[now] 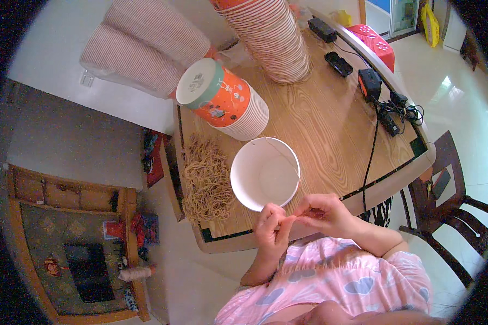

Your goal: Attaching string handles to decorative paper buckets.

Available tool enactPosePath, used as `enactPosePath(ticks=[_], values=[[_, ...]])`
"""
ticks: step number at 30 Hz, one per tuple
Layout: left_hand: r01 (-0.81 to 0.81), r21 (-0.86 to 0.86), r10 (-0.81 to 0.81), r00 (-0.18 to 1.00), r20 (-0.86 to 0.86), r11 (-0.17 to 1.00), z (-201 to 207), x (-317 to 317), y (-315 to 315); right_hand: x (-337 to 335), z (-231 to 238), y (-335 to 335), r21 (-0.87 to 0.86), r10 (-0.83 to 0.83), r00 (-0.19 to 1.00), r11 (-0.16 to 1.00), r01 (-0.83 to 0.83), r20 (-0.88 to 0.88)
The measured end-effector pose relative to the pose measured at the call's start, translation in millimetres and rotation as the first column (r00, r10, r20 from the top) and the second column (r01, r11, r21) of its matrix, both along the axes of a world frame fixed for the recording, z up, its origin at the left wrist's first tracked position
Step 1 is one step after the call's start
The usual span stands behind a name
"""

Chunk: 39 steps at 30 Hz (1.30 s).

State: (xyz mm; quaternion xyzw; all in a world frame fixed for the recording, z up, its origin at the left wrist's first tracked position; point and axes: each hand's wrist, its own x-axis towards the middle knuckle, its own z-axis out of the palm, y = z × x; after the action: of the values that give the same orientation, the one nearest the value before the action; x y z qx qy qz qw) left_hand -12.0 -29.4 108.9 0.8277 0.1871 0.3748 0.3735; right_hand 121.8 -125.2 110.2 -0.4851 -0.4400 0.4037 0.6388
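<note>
- A thin tan string [294, 219] is pinched between the fingertips of the left hand [271, 226] and the right hand [322, 212], both clamped on it.
- A white paper bowl [264, 173] is seen on the wooden table [331, 130], just beyond the hands.
- A heap of strings [206, 177] is laid left of the bowl.
</note>
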Motion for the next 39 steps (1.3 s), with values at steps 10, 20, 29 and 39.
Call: enactPosePath(ticks=[10, 20, 29, 39], values=[[0.182, -0.305, -0.171, 0.983, 0.062, 0.935, -4, -5, 4, 2, -4, 1, 0.043, 0.056, 0.998, 0.998, -0.055, -0.006], [0.157, -0.298, -0.161, 0.987, 0.013, 0.942, 0, -7, 6, 3, -1, 2, -0.003, 0.044, 0.991, 0.999, -0.045, -0.127], [0.138, -0.302, -0.142, 0.99, 0.011, 0.943, -3, -9, 9, 5, -1, 3, -0.061, 0.073, 0.992, 0.995, -0.079, -0.103], [0.014, -0.126, -0.025, 0.996, -0.086, 0.992, 1, -13, 13, 1, -6, 13, -0.093, 0.031, 0.999, 0.995, -0.032, -0.012]])
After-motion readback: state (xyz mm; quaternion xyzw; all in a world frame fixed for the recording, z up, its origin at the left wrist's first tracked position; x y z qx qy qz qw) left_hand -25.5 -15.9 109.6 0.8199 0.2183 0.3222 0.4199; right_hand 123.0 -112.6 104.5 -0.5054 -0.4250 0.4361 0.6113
